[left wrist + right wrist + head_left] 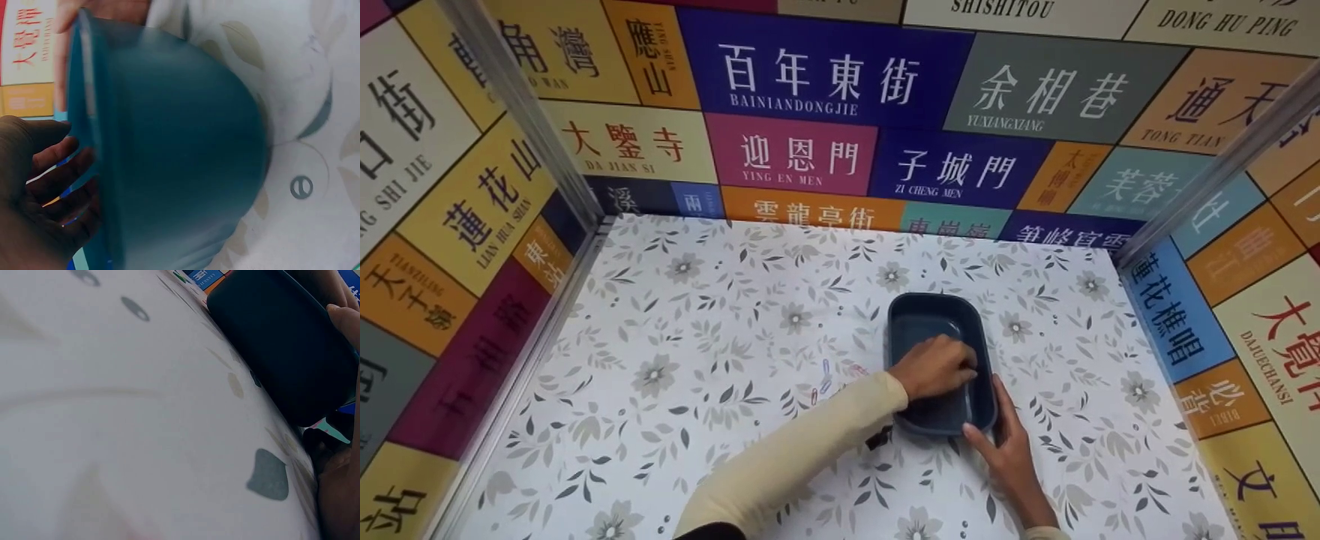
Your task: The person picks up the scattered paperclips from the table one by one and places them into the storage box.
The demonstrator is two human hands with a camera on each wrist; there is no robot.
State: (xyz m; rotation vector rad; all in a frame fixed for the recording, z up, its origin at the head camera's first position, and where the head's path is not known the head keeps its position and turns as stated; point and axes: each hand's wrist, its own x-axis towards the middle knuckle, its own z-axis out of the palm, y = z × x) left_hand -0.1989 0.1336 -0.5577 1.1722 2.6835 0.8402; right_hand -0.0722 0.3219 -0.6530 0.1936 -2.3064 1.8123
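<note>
A dark blue rectangular plastic container [941, 300] stands on the floral-patterned tabletop. My left hand [936, 367] reaches over its left rim, with the fingers down inside. In the left wrist view the container's outer wall [180, 129] fills the middle, and the left hand [42, 191] has loosely bent, spread fingers with nothing visible between them. The container's floor under that hand is hidden. My right hand [1006, 446] holds the near right corner, thumb at the near rim and fingers along the right side. Several coloured paper clips [826, 367] lie left of the container, beside the left forearm.
The white floral tabletop [750, 300] spreads around the container. Panels with coloured sign-like blocks [795, 157] rise at the back and both sides. A small dark object [879, 437] shows beneath the left sleeve.
</note>
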